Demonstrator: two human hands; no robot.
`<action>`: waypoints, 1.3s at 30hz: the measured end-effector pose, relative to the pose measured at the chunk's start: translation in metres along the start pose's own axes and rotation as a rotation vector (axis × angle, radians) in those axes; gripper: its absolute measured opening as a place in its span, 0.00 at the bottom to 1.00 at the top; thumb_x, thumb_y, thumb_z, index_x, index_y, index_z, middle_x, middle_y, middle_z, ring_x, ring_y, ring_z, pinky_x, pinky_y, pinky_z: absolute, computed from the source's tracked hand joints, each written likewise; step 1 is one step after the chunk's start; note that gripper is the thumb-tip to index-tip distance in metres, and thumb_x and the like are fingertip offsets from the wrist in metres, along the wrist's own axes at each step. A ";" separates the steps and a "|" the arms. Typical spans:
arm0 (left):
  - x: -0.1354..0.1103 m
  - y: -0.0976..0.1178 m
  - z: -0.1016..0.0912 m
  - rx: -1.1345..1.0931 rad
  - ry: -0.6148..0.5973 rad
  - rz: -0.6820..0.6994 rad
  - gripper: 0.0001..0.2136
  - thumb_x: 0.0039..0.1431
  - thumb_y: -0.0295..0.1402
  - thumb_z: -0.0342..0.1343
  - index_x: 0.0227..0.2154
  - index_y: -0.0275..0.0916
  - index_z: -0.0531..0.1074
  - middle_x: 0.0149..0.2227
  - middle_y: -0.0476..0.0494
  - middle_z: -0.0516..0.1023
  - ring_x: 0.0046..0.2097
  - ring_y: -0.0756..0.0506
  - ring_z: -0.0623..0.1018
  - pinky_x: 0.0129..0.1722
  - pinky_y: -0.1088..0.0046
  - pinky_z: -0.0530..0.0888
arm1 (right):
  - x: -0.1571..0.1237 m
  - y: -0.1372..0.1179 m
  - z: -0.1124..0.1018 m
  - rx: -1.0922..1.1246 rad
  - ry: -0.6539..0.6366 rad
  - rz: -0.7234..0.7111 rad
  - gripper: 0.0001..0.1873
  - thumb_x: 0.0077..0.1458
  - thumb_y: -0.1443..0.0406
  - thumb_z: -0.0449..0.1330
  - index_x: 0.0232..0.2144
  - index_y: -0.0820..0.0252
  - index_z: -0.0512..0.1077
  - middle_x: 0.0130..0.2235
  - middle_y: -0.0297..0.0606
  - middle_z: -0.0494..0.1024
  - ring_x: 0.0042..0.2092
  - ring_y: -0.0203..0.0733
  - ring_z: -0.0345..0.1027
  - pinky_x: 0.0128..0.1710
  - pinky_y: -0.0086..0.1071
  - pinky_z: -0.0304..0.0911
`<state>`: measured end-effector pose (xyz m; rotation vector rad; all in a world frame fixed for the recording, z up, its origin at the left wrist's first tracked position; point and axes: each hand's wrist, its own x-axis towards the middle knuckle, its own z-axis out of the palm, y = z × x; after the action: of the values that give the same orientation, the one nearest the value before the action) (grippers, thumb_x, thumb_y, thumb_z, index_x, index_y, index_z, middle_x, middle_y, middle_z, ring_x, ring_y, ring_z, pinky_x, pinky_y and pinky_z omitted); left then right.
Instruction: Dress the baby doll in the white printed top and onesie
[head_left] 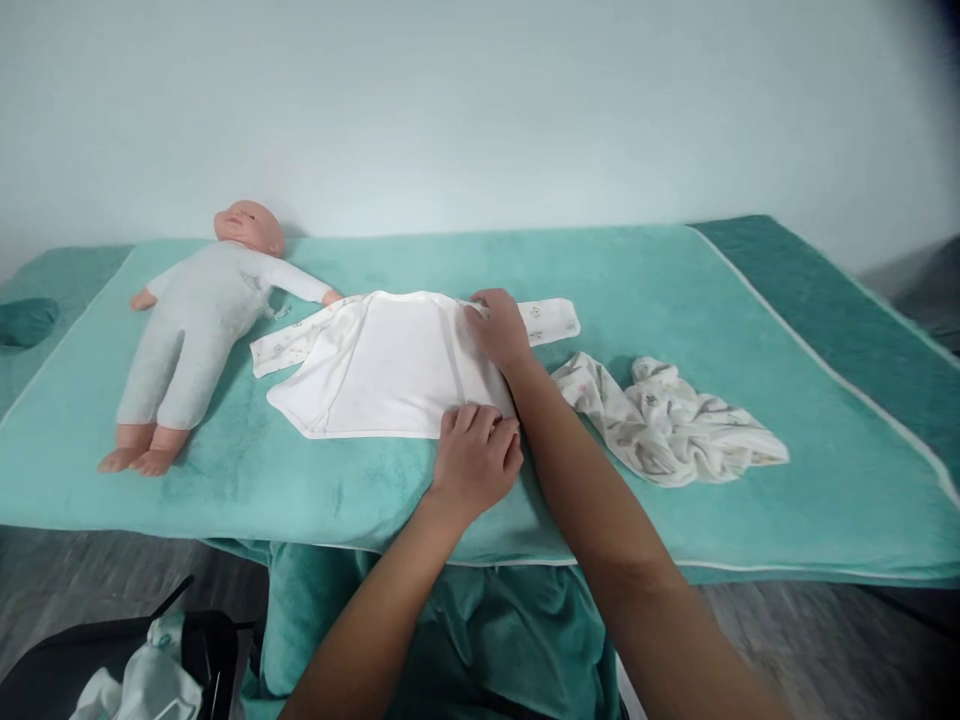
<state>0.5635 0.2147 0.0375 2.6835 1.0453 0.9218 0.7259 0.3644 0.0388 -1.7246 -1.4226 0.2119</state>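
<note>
A white baby shirt (382,365) lies spread flat on the teal towel (675,290) that covers the table. My left hand (476,455) rests at the shirt's near hem, its fingers curled and pressing on the fabric. My right hand (499,330) lies flat on the shirt's right side near the sleeve (551,318), fingers together and stretched out. A baby doll (199,330) in a grey suit lies on its back to the left of the shirt, head towards the wall.
A crumpled patterned cloth (675,420) lies right of the shirt. A darker green cover (832,300) shows at the far right. Below the table's front edge hangs teal fabric (450,630), and a black bag with white cloth (142,670) sits on the floor at lower left.
</note>
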 end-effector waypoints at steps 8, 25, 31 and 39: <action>0.000 -0.003 0.004 0.047 -0.020 -0.020 0.07 0.66 0.31 0.57 0.45 0.42 0.73 0.39 0.44 0.77 0.44 0.40 0.73 0.44 0.58 0.65 | -0.053 0.005 -0.035 0.048 0.066 0.223 0.11 0.59 0.58 0.56 0.39 0.54 0.75 0.38 0.41 0.83 0.40 0.49 0.75 0.47 0.43 0.68; 0.000 -0.002 0.000 0.040 0.125 -0.001 0.13 0.70 0.35 0.53 0.27 0.39 0.72 0.30 0.46 0.75 0.39 0.44 0.72 0.40 0.62 0.63 | -0.052 -0.003 -0.036 0.452 0.159 0.189 0.12 0.55 0.58 0.58 0.38 0.56 0.75 0.37 0.36 0.81 0.38 0.41 0.73 0.44 0.36 0.68; -0.001 -0.004 0.001 -0.037 0.143 -0.042 0.14 0.70 0.33 0.52 0.27 0.39 0.71 0.30 0.45 0.76 0.38 0.45 0.73 0.39 0.64 0.64 | -0.058 -0.004 -0.029 0.110 -0.087 0.052 0.12 0.57 0.60 0.56 0.38 0.55 0.79 0.37 0.39 0.84 0.40 0.46 0.75 0.48 0.43 0.67; -0.009 -0.037 -0.036 -0.510 0.134 -0.271 0.12 0.71 0.34 0.50 0.30 0.41 0.71 0.32 0.45 0.78 0.37 0.46 0.77 0.38 0.68 0.73 | -0.065 -0.005 -0.030 -0.039 0.053 -0.025 0.16 0.57 0.59 0.54 0.39 0.58 0.78 0.44 0.48 0.83 0.47 0.54 0.74 0.54 0.50 0.67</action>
<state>0.5158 0.2327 0.0507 2.0377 0.9992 1.1392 0.7195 0.2931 0.0362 -1.7309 -1.4169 0.1241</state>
